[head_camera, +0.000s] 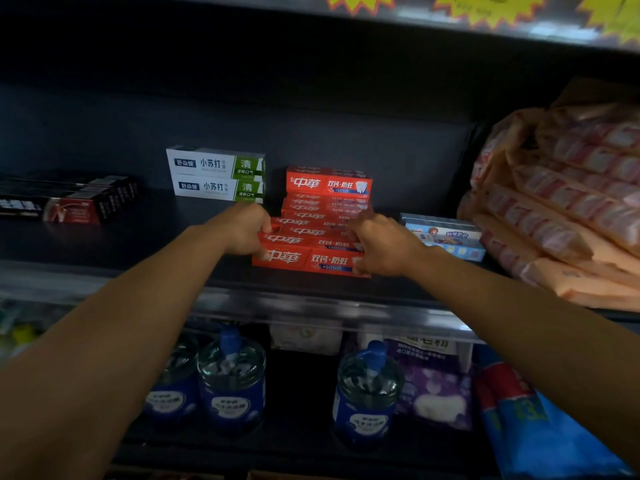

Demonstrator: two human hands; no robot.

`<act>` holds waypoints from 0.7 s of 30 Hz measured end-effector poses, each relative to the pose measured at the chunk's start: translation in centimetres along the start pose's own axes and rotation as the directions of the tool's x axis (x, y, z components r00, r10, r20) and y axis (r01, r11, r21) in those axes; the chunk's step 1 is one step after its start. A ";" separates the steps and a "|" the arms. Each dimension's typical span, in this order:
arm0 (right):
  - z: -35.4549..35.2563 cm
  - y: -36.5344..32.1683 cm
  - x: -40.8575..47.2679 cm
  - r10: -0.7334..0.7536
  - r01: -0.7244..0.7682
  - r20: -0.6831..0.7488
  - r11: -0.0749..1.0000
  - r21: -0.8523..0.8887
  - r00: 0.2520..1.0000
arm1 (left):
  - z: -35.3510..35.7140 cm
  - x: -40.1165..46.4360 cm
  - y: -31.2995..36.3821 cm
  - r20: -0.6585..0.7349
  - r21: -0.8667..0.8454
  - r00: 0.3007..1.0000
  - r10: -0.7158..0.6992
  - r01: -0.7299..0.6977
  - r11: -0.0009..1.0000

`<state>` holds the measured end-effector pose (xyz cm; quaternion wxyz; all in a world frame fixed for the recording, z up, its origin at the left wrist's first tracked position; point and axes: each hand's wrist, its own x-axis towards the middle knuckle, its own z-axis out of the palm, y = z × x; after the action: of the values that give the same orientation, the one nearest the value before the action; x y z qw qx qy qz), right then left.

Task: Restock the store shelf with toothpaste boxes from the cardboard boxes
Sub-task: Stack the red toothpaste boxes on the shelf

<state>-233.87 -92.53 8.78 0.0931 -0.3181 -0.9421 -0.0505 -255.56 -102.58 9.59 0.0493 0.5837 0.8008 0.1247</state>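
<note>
Both hands, left (pixel 247 230) and right (pixel 375 245), are pinching the ends of the front red boxes (pixel 304 259), lying crosswise on the shelf (pixel 138 244).

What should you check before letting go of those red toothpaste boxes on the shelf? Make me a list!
1. Both hands on the stack: ok. The left hand grips the left end of the red toothpaste boxes and the right hand grips the right end.
2. Bottom box resting on the shelf: cannot tell; the contact line is dim.
3. Stack lined up: not ok. The boxes step backward like stairs.
4. Labels facing front: ok.
5. Room on the sides: ok. The white and green boxes and the light blue box sit apart from the stack.
6. Front edge safely back from the shelf lip: ok.
</note>
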 end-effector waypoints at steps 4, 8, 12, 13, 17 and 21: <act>0.1 0.2 0.1 -0.008 0.007 -0.019 1.000 -0.022 1.000 | 0.0 0.1 0.2 0.016 0.011 1.000 0.006 -0.006 1.000; 0.2 0.2 0.1 -0.016 0.016 -0.005 1.000 -0.023 1.000 | -0.2 -0.1 0.3 0.020 0.021 1.000 0.000 -0.001 1.000; -0.6 0.2 -0.3 -0.016 0.016 -0.008 1.000 -0.013 1.000 | -1.2 -1.0 0.8 0.017 0.005 1.000 0.004 -0.004 1.000; -0.9 0.1 -0.5 -0.015 0.015 -0.008 1.000 -0.014 1.000 | -1.5 -1.5 1.1 0.009 -0.001 1.000 0.009 -0.009 1.000; -2.3 -0.6 -2.1 -0.014 0.013 -0.031 0.999 -0.033 0.999 | -2.8 -3.8 2.2 -0.020 0.005 0.999 0.037 -0.037 0.999; -2.9 -1.8 -4.6 -0.036 0.034 -0.039 0.999 -0.039 0.999 | -3.2 -7.0 3.9 -0.032 0.024 0.995 0.094 -0.094 0.995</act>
<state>-230.98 -97.12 10.63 0.1046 -0.3023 -0.9444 -0.0765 -250.45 -108.55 13.25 0.0236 0.6191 0.7745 0.1275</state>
